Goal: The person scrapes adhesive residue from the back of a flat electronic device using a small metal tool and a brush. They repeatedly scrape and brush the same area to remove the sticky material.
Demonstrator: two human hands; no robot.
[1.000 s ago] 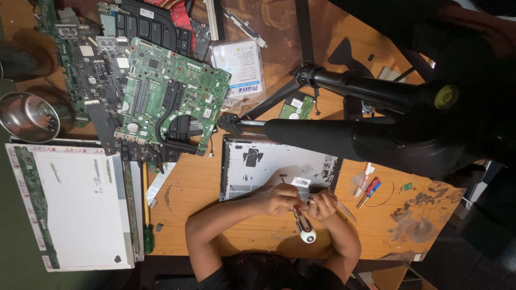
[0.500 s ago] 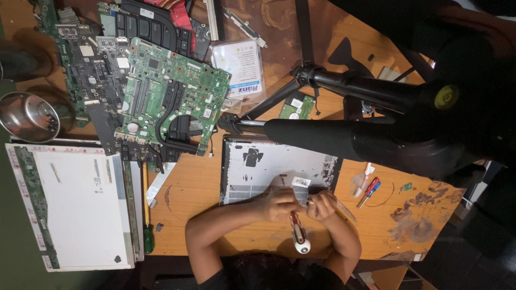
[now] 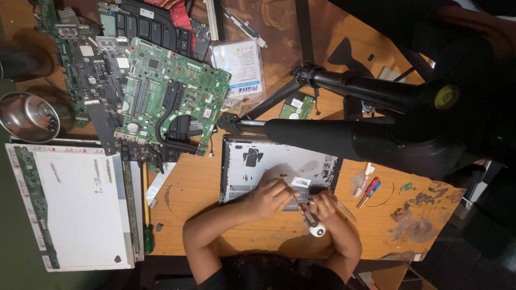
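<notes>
The wooden table (image 3: 204,188) is crowded in a dim room: a tripod (image 3: 344,134) at two o'clock, circuit boards (image 3: 161,102) at ten. At six, the left hand (image 3: 274,196) presses the grey laptop base (image 3: 269,164); the right hand (image 3: 325,207) grips a screwdriver (image 3: 310,221). I'd worry its tip slips and gouges the casing

Bare wooden tabletop (image 3: 193,188) lies open between the grey laptop base (image 3: 279,164) and the white screen panel (image 3: 75,207). A green-handled screwdriver (image 3: 147,215) lies along the panel's edge. Black tripod legs (image 3: 344,137) cross just above the laptop base. Circuit boards (image 3: 166,102) crowd the far left; a red screwdriver (image 3: 370,191) lies right.
</notes>
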